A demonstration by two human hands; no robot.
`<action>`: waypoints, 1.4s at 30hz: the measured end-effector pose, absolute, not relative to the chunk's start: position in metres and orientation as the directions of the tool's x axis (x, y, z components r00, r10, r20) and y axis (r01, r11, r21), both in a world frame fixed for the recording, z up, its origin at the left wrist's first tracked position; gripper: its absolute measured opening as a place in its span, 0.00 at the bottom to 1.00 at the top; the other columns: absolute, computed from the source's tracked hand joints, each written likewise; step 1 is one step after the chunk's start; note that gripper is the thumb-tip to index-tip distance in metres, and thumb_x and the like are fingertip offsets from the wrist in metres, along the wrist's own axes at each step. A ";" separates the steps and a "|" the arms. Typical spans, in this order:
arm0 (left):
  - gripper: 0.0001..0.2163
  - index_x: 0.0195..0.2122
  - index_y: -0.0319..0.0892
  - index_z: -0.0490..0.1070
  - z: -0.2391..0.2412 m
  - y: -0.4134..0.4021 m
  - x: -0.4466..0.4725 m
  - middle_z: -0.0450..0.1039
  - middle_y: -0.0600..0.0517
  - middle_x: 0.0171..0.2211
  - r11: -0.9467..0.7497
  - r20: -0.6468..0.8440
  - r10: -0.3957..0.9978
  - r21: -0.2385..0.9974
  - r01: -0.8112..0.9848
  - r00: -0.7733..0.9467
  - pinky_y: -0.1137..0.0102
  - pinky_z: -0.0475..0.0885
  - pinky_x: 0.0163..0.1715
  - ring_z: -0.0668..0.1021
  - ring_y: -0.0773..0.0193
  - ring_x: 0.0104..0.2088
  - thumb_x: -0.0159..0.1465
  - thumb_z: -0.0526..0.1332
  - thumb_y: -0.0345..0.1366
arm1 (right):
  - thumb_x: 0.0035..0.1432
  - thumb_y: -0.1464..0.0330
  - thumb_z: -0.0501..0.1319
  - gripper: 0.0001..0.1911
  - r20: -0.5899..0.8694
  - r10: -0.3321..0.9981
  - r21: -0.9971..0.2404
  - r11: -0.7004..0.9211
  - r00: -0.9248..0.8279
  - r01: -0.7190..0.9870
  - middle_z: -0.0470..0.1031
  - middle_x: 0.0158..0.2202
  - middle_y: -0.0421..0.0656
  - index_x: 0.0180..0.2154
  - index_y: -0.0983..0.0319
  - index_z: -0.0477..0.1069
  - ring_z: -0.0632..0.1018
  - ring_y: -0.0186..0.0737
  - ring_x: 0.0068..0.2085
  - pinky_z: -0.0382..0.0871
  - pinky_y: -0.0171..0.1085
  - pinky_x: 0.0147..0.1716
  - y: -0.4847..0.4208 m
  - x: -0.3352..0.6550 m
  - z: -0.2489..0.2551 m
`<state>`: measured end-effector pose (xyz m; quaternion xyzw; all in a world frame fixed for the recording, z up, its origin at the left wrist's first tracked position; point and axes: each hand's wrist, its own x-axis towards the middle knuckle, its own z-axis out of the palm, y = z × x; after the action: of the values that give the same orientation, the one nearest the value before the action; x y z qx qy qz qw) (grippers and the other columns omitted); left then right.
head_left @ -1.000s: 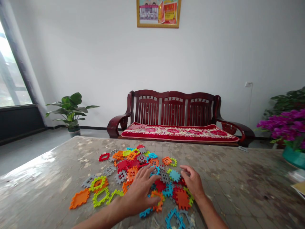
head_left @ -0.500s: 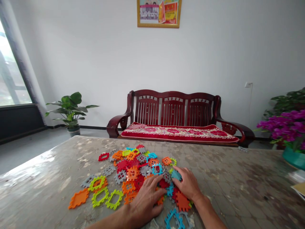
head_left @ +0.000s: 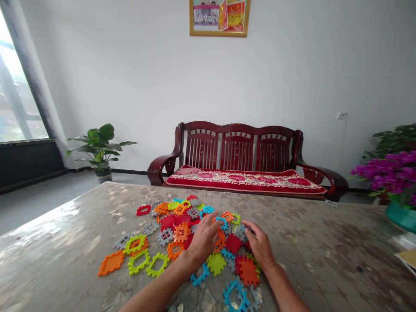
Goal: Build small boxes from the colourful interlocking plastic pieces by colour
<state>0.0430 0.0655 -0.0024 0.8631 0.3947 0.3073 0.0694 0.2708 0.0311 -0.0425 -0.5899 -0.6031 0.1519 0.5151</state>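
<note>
A heap of flat plastic interlocking tiles with toothed edges lies on the table, in orange, red, grey, blue and lime green. Over the heap's middle reaches my left hand, its fingers stretched forward above a blue frame tile. At the heap's right edge is my right hand, thumb and index finger apart beside a grey tile. Between my forearms lie a lime solid tile, an orange tile and a blue frame tile. The undersides of both hands are hidden.
The patterned table spans the foreground. Lime frame tiles and an orange tile lie left of the heap. A teal flower pot stands at the right edge. Beyond the table is a wooden bench.
My left hand has moved forward and up across the heap, uncovering the lime tile and a blue frame. My right hand has shifted slightly right. The solid blue tile by it no longer shows.
</note>
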 end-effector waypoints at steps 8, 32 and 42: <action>0.35 0.62 0.60 0.61 0.007 0.011 -0.019 0.52 0.47 0.68 -0.496 0.174 0.867 0.231 0.837 0.466 0.38 0.46 0.62 0.52 0.40 0.68 0.52 0.68 0.48 | 0.56 0.58 0.56 0.27 0.374 0.916 -0.679 0.164 0.145 0.716 0.70 0.58 0.47 0.56 0.59 0.69 0.68 0.48 0.60 0.57 0.47 0.62 0.038 0.279 -0.038; 0.13 0.45 0.52 0.75 -0.013 0.020 -0.025 0.68 0.49 0.58 -0.745 0.441 0.645 0.179 0.643 0.625 0.47 0.63 0.56 0.67 0.49 0.58 0.58 0.65 0.42 | 0.41 0.67 0.61 0.06 0.105 0.994 -0.853 0.068 0.042 0.517 0.71 0.24 0.36 0.25 0.61 0.68 0.70 0.34 0.28 0.62 0.32 0.30 0.092 0.238 -0.017; 0.21 0.51 0.51 0.73 0.002 0.065 0.002 0.67 0.49 0.60 -0.573 0.439 0.799 0.351 0.741 0.410 0.51 0.61 0.61 0.67 0.54 0.61 0.60 0.53 0.27 | 0.38 0.67 0.59 0.13 -0.017 0.990 -0.945 0.031 -0.143 0.326 0.78 0.29 0.39 0.31 0.61 0.74 0.77 0.40 0.34 0.69 0.35 0.33 0.066 0.257 0.016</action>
<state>0.0018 0.0645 0.0019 0.8382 0.4593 0.2894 0.0508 0.2566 0.0656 0.0165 -0.5370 -0.6124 0.4430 0.3746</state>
